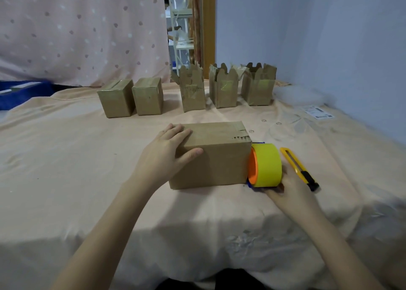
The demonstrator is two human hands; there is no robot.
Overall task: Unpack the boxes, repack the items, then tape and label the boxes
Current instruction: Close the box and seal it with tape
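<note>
A closed brown cardboard box [216,160] lies on its side in front of me on the peach cloth. My left hand [169,151] holds its left end, fingers over the top and thumb on the front face. Against the box's right end stands a yellow tape roll on an orange and blue dispenser [265,165]. My right hand [287,190] grips the dispenser from below and behind, its fingers mostly hidden by the roll. A yellow box cutter [298,167] lies just to the right of the roll.
Two closed boxes [129,97] stand at the back left and three boxes with raised flaps [226,87] at the back right. Shipping labels [318,112] lie near the blue wall. A blue bin [22,92] sits at the far left.
</note>
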